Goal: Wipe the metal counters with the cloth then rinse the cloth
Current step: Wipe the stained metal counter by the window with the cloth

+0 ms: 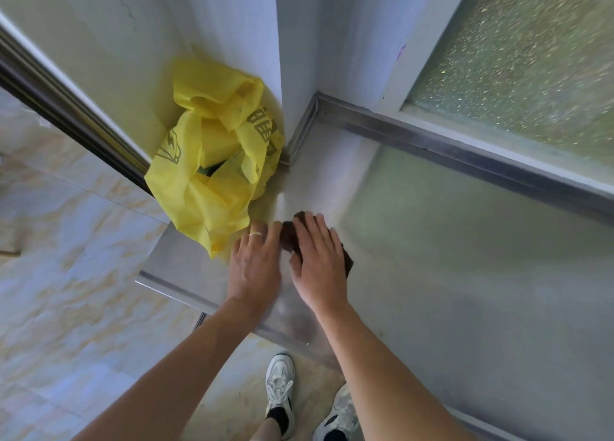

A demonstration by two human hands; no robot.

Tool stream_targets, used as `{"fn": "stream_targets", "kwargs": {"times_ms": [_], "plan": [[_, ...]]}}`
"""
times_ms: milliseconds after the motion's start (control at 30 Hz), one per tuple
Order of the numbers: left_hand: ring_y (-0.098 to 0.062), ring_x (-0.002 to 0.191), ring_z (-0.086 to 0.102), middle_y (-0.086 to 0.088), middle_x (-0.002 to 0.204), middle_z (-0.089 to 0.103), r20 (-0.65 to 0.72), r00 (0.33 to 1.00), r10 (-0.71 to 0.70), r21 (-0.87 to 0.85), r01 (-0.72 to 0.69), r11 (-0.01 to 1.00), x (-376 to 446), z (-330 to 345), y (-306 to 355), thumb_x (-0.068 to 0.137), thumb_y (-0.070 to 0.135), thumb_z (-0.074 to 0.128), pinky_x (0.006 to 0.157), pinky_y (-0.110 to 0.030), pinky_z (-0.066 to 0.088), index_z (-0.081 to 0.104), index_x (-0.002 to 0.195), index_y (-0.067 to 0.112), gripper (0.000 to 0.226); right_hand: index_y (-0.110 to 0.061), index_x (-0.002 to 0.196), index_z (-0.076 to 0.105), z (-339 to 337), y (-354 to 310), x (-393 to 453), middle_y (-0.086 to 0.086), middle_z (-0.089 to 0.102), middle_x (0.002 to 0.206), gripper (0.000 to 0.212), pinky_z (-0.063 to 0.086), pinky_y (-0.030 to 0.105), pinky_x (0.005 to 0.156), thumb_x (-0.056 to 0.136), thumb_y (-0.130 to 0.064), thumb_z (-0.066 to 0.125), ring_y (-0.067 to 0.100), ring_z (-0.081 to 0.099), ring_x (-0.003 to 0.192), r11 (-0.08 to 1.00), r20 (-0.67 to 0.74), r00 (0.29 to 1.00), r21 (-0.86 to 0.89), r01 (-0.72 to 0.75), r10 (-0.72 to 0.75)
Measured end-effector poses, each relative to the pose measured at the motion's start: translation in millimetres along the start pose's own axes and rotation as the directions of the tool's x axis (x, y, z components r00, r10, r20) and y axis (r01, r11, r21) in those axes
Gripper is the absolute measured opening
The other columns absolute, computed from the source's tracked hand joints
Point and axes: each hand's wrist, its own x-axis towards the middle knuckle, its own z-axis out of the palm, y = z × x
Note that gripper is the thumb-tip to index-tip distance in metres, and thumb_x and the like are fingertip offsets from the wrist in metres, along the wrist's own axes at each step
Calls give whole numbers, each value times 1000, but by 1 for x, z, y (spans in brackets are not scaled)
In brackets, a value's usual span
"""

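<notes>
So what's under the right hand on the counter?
A dark brown cloth lies flat under the right hand, its edges showing beyond the fingers and by the thumb. Its middle is covered by the palm. It rests on the metal counter.

Light: bright daylight comes to you through the frosted window [518, 65] at the upper right.
Glare: the metal counter [465, 274] gives back a pale green sheen from the glass.
Shadows: soft and weak, your forearms make a faint one on the counter edge.
Blur: your hands look slightly smeared.
Distortion: straight frames bend near the edges.
</notes>
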Motion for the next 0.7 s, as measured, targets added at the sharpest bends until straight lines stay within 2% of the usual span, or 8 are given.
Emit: {"fn": "stream_targets", "kwargs": {"times_ms": [67, 133, 267, 533, 700], "plan": [[-27, 98, 54, -4, 117, 51, 18, 1000, 4, 20, -5, 1000, -1, 5, 9, 81, 2, 56, 81, -39, 49, 49, 121, 19, 44, -17, 157, 38, -8, 17, -1, 4, 31, 168, 61, 18, 44, 129, 98, -28, 44, 21, 19, 158, 993, -24, 995, -62, -99, 98], [-29, 99, 54, -6, 116, 52, 18, 1000, 6, 25, -6, 1000, -6, 9, 18, 80, 3, 56, 81, -40, 49, 53, 113, 17, 35, -17, 158, 37, -15, 36, -11, 6, 30, 168, 61, 17, 44, 128, 98, -27, 43, 22, 19, 158, 981, -51, 986, -100, -164, 160], [-28, 102, 52, -4, 114, 52, 24, 1000, -14, 33, 13, 999, -18, 15, 35, 81, 10, 54, 85, -39, 47, 53, 109, 17, 29, -14, 156, 39, -29, 65, -36, 8, 32, 167, 61, 18, 45, 128, 97, -25, 45, 24, 22, 158, 967, -85, 973, -124, -224, 214], [-22, 105, 52, 0, 115, 52, 48, 996, 78, 27, -80, 996, -55, 26, 101, 83, 14, 52, 88, -35, 46, 55, 109, 20, 26, -11, 153, 45, -48, 105, -69, 11, 38, 163, 59, 28, 47, 124, 95, -24, 42, 27, 29, 155, 980, -77, 978, -27, -195, 193], [-22, 104, 52, 1, 115, 51, 64, 997, 45, 18, -46, 999, -74, 34, 132, 82, 13, 54, 88, -36, 47, 53, 107, 21, 26, -14, 156, 41, -81, 144, -124, 6, 33, 166, 59, 29, 46, 124, 98, -25, 47, 23, 24, 157, 990, -33, 991, -51, -128, 127]]}}
